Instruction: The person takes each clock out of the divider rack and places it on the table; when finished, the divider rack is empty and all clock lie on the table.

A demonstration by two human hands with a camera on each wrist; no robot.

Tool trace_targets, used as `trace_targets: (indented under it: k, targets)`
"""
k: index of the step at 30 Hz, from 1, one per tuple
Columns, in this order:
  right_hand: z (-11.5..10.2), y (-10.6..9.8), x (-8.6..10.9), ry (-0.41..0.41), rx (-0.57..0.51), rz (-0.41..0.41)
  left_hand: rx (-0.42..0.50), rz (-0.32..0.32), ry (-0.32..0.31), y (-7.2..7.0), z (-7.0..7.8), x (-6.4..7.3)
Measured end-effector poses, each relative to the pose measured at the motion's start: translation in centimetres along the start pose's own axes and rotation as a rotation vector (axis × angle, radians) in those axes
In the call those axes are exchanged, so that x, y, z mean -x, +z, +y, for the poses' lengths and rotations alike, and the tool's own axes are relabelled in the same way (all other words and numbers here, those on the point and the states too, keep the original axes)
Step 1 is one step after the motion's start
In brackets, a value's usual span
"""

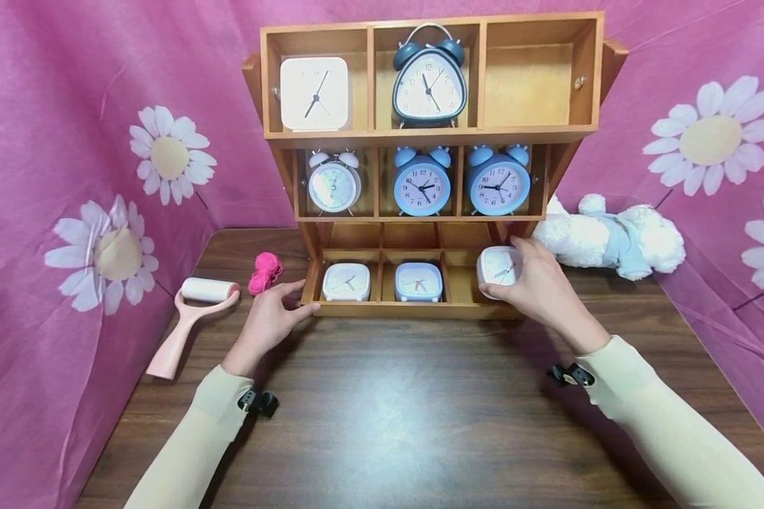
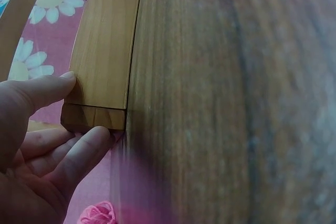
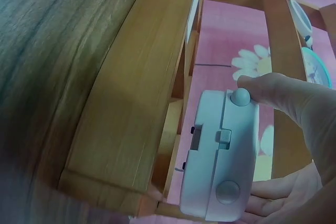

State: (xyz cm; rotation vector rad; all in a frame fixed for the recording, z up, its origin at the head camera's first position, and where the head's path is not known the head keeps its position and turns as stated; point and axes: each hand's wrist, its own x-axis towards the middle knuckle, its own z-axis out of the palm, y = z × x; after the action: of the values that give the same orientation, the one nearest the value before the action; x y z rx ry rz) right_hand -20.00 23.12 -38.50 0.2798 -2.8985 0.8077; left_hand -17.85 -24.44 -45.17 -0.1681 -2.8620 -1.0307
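Observation:
A small white square alarm clock (image 1: 498, 271) is pinched in my right hand (image 1: 541, 286), over the right compartment of the bottom tier. The right wrist view shows the underside of this alarm clock (image 3: 220, 153), with round feet, held between thumb and fingers. My left hand (image 1: 272, 318) grips the bottom left corner of the wooden display shelf (image 1: 420, 310); in the left wrist view its thumb lies on the front board (image 2: 105, 51) and its fingers on the end. A white clock (image 1: 346, 281) and a pale blue-white clock (image 1: 418, 281) stand in the other bottom compartments.
Higher tiers hold a white square clock (image 1: 315, 93), a dark triangular clock (image 1: 429, 86) and several twin-bell clocks (image 1: 422, 185). A lint roller (image 1: 187, 318) and pink yarn (image 1: 265, 273) lie left, a white plush toy (image 1: 611, 237) right. Pink flowered cloth (image 1: 229, 177) surrounds the table (image 1: 369, 410).

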Motion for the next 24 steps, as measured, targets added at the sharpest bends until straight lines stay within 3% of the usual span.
trace_targets:
  k: [24]
  targets:
    - [6.0,-2.7,3.6,0.05,0.037,0.032,0.011,-0.014,-0.018,-0.2,0.1,-0.1]
